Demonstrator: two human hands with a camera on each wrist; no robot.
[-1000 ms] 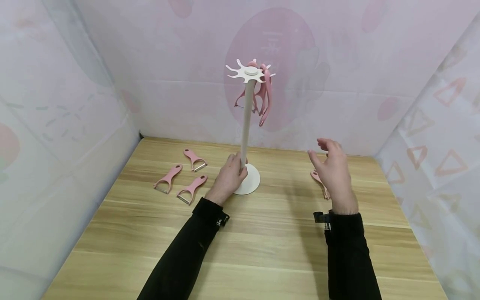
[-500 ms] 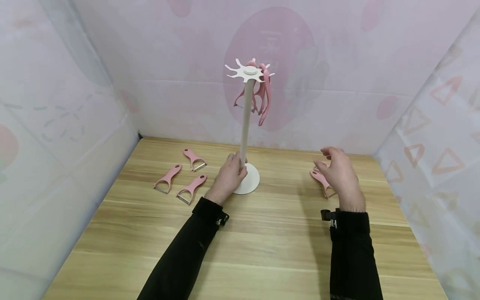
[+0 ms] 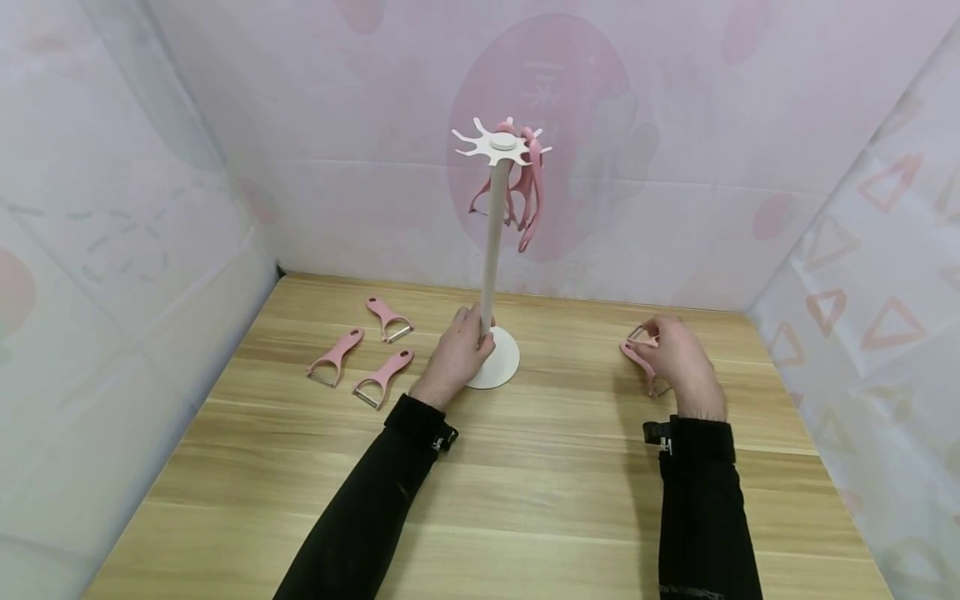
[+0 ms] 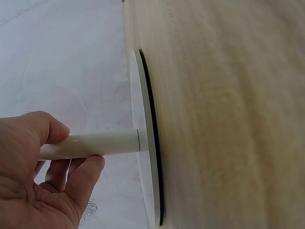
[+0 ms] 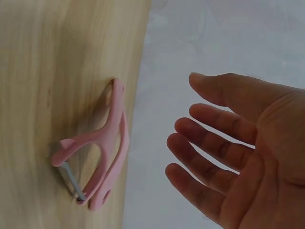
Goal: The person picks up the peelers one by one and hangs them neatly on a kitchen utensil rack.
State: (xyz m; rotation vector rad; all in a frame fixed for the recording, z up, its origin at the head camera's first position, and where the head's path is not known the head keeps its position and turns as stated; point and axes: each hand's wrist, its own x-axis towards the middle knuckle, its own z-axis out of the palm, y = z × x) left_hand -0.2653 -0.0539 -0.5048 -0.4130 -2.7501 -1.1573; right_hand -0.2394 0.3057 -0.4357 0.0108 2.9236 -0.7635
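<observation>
Left hand (image 3: 456,352) gripped the white pole (image 3: 492,250) low, just above its round base (image 3: 504,367). Right hand (image 3: 678,358), fingers loosely parted, hovered near two pink peelers (image 5: 107,135) at the table's (image 3: 555,483) right. Probably light, stiff, smooth plastic; best pinched by the handle (image 5: 115,102), clear of blades (image 5: 71,180).

Left sleeve (image 3: 352,500) and right sleeve (image 3: 705,517) are black, wrist-length. Black left tab (image 3: 448,437) and right tab (image 3: 656,432) project inward, each with a small white marking (image 3: 665,445).

Two pink peelers (image 5: 106,136) near the right hand (image 5: 257,157)
</observation>
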